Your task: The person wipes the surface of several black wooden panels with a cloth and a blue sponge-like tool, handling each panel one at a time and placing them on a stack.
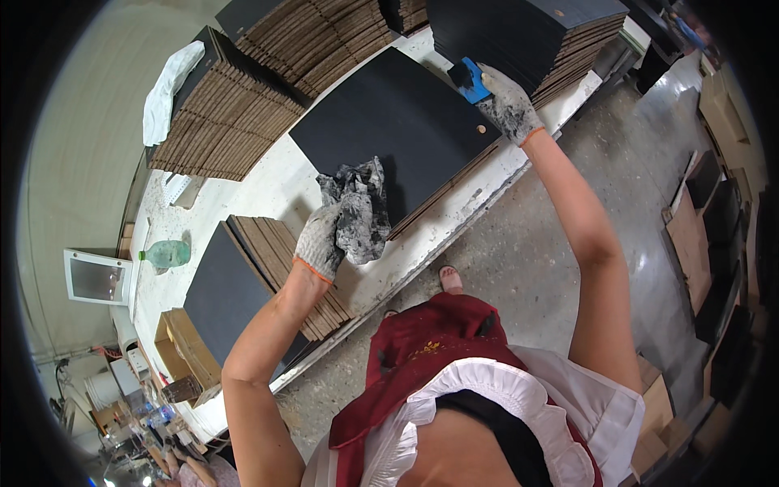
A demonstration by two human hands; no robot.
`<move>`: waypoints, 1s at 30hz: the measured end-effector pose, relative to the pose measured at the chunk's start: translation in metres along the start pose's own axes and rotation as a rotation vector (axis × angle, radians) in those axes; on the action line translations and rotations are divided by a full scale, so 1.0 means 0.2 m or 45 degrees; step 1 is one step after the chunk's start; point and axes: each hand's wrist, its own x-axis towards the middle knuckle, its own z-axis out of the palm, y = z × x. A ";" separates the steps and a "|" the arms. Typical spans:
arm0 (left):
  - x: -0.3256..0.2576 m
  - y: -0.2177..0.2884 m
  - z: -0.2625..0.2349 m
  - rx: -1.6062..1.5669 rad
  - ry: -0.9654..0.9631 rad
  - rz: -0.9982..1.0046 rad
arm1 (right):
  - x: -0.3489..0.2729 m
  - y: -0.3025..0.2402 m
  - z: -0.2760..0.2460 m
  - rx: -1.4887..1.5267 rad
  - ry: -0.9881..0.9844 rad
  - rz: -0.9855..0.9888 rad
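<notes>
My left hand (320, 240), in a white knit glove with an orange cuff, is closed on a crumpled, black-smeared rag (367, 213). The rag hangs over the near left edge of a black panel (398, 114), which tops a low stack of brown-edged boards. A small pale round mark shows near the panel's right corner. My right hand (510, 107), in a matching glove blackened at the fingers, grips a blue scraper (479, 88) with black smears. It is at the panel's far right edge, beside a tall stack of black panels (503, 36).
More panel stacks (231, 114) line the back of the white table (256, 191); a white cloth (170, 89) lies on one. At left are a lower stack (223, 280), a green bottle (166, 254), a white frame (97, 276) and a cardboard box (187, 345). Boards stand at the far right.
</notes>
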 end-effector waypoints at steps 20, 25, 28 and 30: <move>-0.04 -0.11 0.14 0.322 0.097 0.226 | 0.11 0.10 -0.21 -0.203 -0.161 -0.054; 0.06 -0.20 0.05 2.165 0.133 0.919 | 0.11 0.09 -0.25 -0.137 -0.102 0.055; 0.10 -0.23 0.03 1.848 0.096 1.081 | 0.16 0.08 -0.36 -0.046 -0.110 0.044; 0.07 -0.22 0.07 1.262 0.024 0.748 | 0.14 0.10 -0.29 -0.150 -0.067 0.012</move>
